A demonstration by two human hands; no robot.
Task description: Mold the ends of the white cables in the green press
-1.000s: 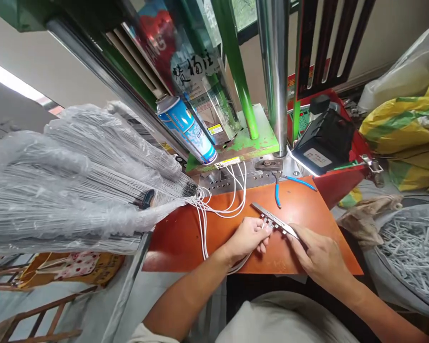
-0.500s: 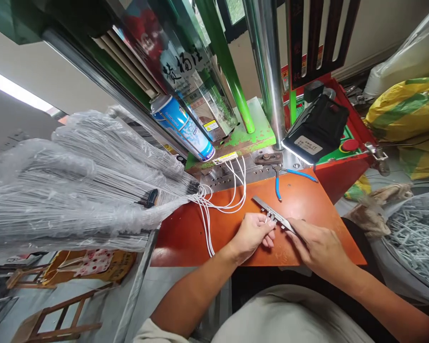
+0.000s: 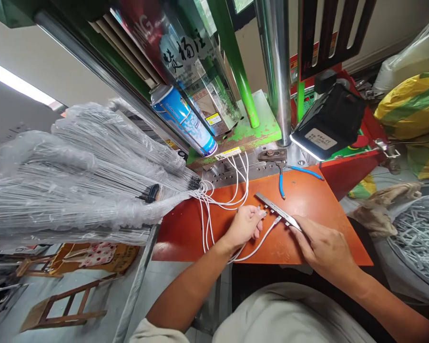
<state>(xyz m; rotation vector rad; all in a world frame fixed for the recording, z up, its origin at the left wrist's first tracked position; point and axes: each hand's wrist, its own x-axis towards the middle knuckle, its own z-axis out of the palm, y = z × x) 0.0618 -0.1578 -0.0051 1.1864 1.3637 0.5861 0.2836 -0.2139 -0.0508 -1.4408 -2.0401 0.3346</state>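
My right hand [image 3: 323, 243] is closed on the near end of a narrow metal bar fixture [image 3: 277, 209], which lies slanted above the orange board with small fittings along its side. One white cable [image 3: 262, 242] runs up to the bar, its plug touching the bar's left side. Just left of the bar, my left hand [image 3: 245, 224] pinches a small cable end [image 3: 261, 212] with a metal tip. The fingers partly cover that piece. More white cables [image 3: 207, 219] curve across the board on the left, coming from the bundle and the machine base.
Blue-handled pliers [image 3: 281, 183] lie behind the bar. A spray can [image 3: 186, 121] stands by the green press [image 3: 260, 114]. Plastic-wrapped cable bundles [image 3: 93, 186] fill the left side. A black work lamp [image 3: 329, 121] and a bag of pale pieces [image 3: 422, 228] are at right.
My left hand has drawn back leftward from the bar, and a cable attached at the bar now shows. A small cable end is visible in my fingers. The view has shifted slightly.
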